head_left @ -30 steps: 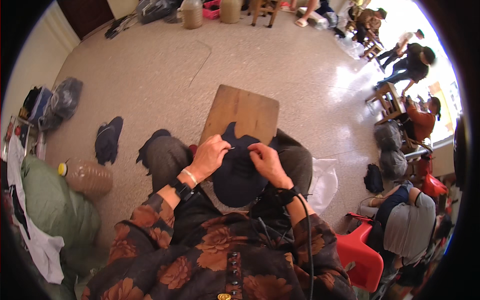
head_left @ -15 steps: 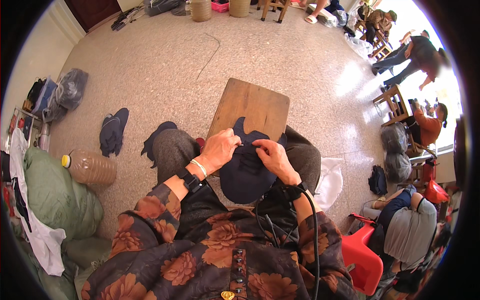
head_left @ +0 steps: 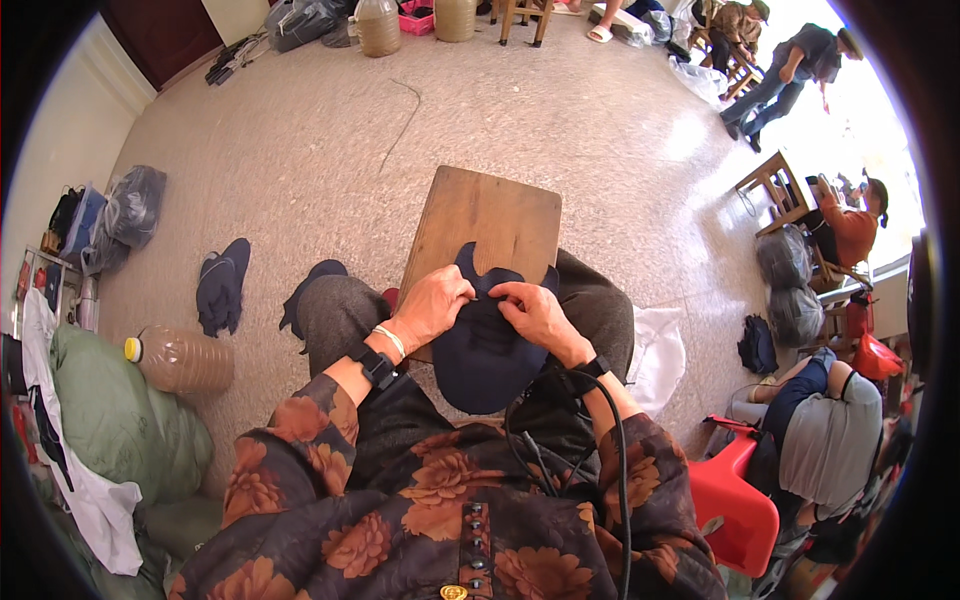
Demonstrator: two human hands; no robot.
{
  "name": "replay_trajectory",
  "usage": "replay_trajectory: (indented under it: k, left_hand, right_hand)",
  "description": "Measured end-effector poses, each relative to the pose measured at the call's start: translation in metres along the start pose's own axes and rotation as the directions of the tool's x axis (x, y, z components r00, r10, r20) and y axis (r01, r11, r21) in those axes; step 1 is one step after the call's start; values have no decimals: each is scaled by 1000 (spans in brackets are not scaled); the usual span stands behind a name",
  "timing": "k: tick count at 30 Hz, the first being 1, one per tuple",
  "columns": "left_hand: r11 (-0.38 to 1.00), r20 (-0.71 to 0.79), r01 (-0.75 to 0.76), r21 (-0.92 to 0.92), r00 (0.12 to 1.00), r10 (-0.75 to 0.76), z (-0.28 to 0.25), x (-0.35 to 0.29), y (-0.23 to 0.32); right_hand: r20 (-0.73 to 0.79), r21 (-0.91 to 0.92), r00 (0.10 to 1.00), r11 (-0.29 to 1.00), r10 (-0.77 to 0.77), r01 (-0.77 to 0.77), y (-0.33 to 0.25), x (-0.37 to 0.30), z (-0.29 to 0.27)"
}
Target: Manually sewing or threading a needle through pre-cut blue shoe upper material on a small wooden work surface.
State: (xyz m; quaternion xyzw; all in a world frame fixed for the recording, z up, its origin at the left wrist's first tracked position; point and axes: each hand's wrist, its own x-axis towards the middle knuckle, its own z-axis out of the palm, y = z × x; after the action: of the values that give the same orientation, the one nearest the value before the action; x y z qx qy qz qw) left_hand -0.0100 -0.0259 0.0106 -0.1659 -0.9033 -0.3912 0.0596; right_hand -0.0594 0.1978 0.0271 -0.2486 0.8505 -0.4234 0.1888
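A dark navy cap [head_left: 485,362] lies across my lap, its rounded brim toward me and its cloth reaching over the wooden stool top [head_left: 485,205]. My left hand [head_left: 432,304] is closed in a pinch on the cap's cloth from the left. From the right, my right hand [head_left: 538,318] pinches the same cloth, thumb and forefinger close to the left fingertips. A tiny pale bit shows at the left fingertips, too small to name. My fingers hide part of the cloth between them.
More navy caps [head_left: 222,288] lie on the floor to the left, near a brown-filled plastic jug [head_left: 186,360] and a green sack [head_left: 110,400]. White cloth [head_left: 660,355] lies beside my right knee. A red plastic chair [head_left: 738,500] stands at right; several people sit or stand beyond.
The view has shifted slightly. My two hands stay pinched on the cap, with the right fingers a little nearer the left. A standing person at far right has straightened up.
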Motion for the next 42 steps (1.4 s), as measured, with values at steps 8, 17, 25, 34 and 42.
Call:
replay_trajectory:
  k: [8, 17, 25, 34, 42]
  left_hand:
    - [972, 49, -27, 232, 999, 16, 1, 5, 11]
    - [970, -13, 139, 200, 990, -140, -7, -4, 14]
    - [945, 3, -41, 325, 999, 42, 8, 9, 17]
    - [953, -61, 56, 297, 997, -40, 15, 5, 16]
    - [995, -136, 84, 49, 988, -76, 12, -1, 10]
  right_hand:
    - [9, -80, 997, 994, -79, 80, 1, 0, -1]
    - [-29, -19, 998, 999, -48, 48, 3, -3, 3]
    - [-57, -90, 995, 993, -77, 71, 4, -3, 8]
    - [-114, -28, 992, 998, -62, 59, 6, -4, 10]
    - [-138, -201, 964, 959, -229, 199, 4, 0, 13]
